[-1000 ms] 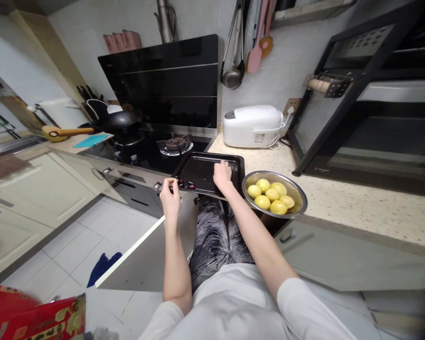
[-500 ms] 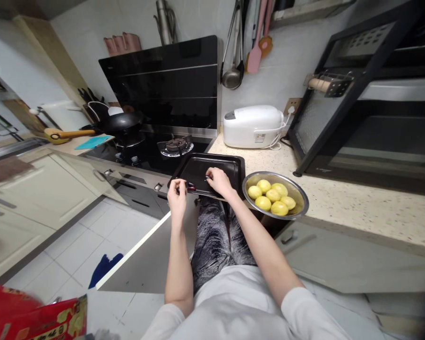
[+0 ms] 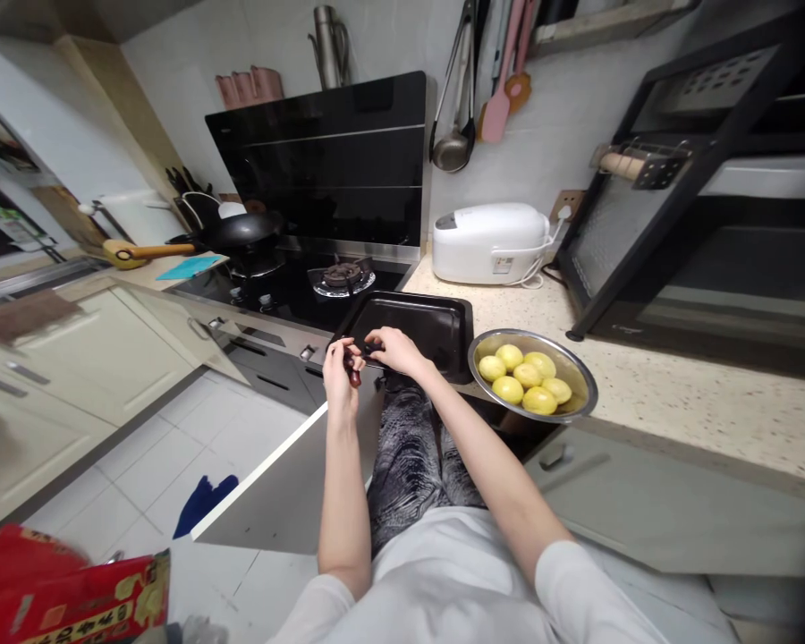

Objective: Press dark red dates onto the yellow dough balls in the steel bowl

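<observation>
In the head view my left hand (image 3: pixel 339 383) is closed around a small, glossy dark-red tool (image 3: pixel 355 377); its kind is not clear, and the fingers cover much of it. My right hand (image 3: pixel 398 350) is close by on the right, its fingers pinched on a small black piece (image 3: pixel 374 347) too small to name. Both hands are over the front left part of a black baking tray (image 3: pixel 436 315). To the right of the tray stands a steel bowl (image 3: pixel 587 391) of several peeled yellow potatoes (image 3: pixel 528 374).
Behind the tray sits a white appliance (image 3: pixel 487 243) with a cord. A gas burner (image 3: pixel 342 275) and a wok (image 3: pixel 245 231) are on the left, a black oven (image 3: pixel 731 277) on the right. Below the counter, a cabinet door (image 3: pixel 288 483) hangs open beside my legs.
My right hand has moved left, closer to my left hand. The dark-red tool, which pointed right, now angles downward in my left hand. The view has shifted slightly.
</observation>
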